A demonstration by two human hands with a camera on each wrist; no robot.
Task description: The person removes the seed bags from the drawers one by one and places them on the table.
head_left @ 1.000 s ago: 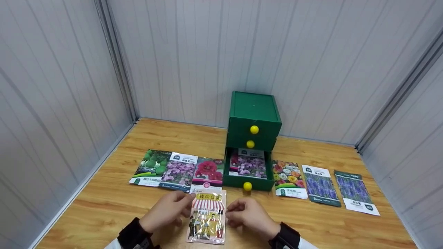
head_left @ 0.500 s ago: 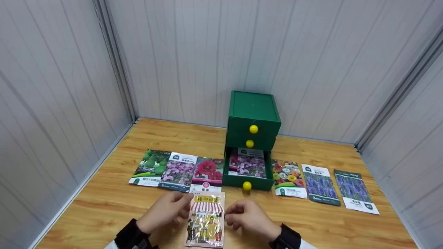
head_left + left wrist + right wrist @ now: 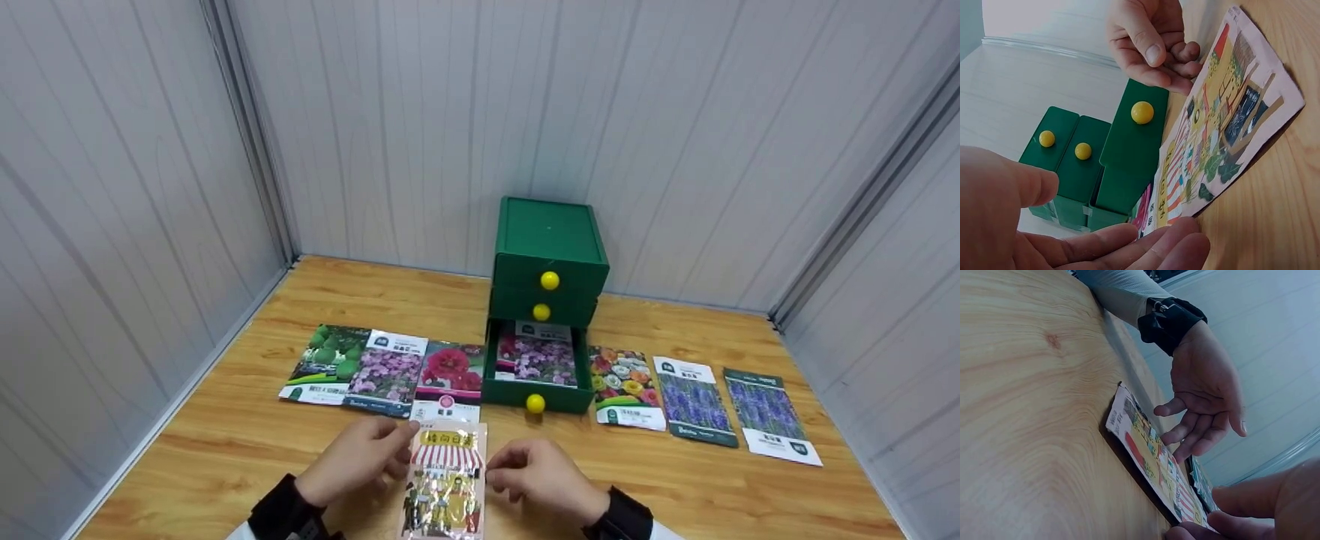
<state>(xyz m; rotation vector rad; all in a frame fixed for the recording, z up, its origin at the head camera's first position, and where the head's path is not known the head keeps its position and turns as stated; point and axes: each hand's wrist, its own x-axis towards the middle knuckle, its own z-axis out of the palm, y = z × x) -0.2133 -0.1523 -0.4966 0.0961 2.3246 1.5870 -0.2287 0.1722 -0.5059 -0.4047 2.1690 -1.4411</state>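
Note:
A pink seed packet with a striped awning print lies face up on the table, close to the person, between both hands. On its left edge rest the fingertips of my left hand; in the left wrist view the thumb stands well apart from the straight fingers. At the opposite edge is my right hand, its fingers loosely bent, fingertips right at the packet's side. Just beyond the packet's top edge lies a red-flower seed packet.
A green drawer unit with yellow knobs stands at the back. Its bottom drawer is pulled out and holds flower packets. A pear packet and a pink-flower packet lie left; rose and lavender packets lie right.
The pink packet has slid toward the person, away from the red-flower packet, whose lower edge is now uncovered. Both hands stay at its sides almost unmoved.

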